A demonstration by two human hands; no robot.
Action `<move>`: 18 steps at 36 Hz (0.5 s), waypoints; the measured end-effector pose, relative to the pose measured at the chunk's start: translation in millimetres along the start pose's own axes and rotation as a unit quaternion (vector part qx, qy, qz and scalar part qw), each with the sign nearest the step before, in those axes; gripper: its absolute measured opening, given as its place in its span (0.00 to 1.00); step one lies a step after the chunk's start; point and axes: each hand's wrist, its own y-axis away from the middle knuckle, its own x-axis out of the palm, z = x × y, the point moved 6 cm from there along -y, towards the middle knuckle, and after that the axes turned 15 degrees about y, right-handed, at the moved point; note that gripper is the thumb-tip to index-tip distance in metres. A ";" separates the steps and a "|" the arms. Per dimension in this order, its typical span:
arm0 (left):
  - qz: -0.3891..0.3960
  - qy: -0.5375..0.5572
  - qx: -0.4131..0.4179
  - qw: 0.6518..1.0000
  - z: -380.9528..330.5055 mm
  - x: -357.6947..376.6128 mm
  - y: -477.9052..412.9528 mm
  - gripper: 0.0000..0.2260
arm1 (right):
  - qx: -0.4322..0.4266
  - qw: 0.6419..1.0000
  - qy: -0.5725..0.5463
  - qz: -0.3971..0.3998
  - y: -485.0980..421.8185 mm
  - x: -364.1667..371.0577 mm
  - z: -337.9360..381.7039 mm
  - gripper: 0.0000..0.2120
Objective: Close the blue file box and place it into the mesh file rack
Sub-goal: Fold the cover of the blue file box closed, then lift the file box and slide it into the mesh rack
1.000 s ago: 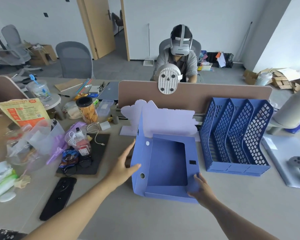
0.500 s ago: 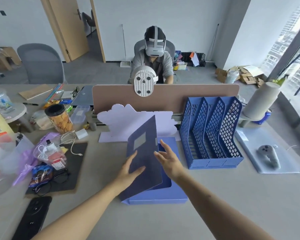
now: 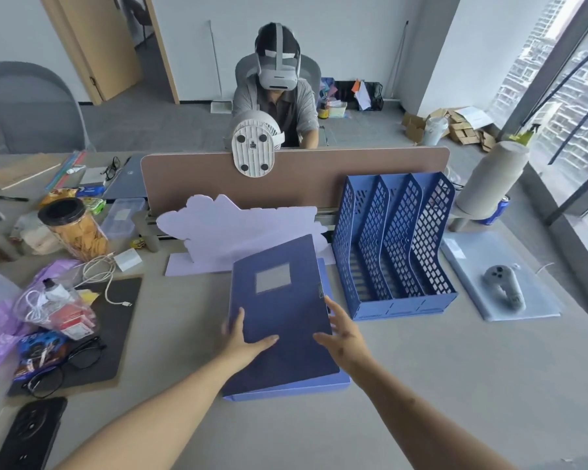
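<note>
The blue file box lies flat on the grey desk in front of me, its dark blue lid down over the lighter blue tray, slightly askew. My left hand presses on the lid's near left part, thumb on top and fingers along the left edge. My right hand rests with spread fingers at the lid's right edge. The blue mesh file rack stands upright just right of the box, with three slots that hold nothing.
A lilac cloud-shaped card leans behind the box against the brown divider. Left: snack jar, cable, bags, glasses, black phone. Right: a grey controller on a pad. A person sits beyond the divider.
The lid swung from upright down onto the tray. My left hand followed it down onto the lid and my right hand moved to its right edge.
</note>
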 end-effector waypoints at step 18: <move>-0.100 -0.179 0.015 0.979 5.6 33.9 -0.2 0.54 | 0.087 0.986 -0.119 0.076 -18.4 8.5 -61.7 0.40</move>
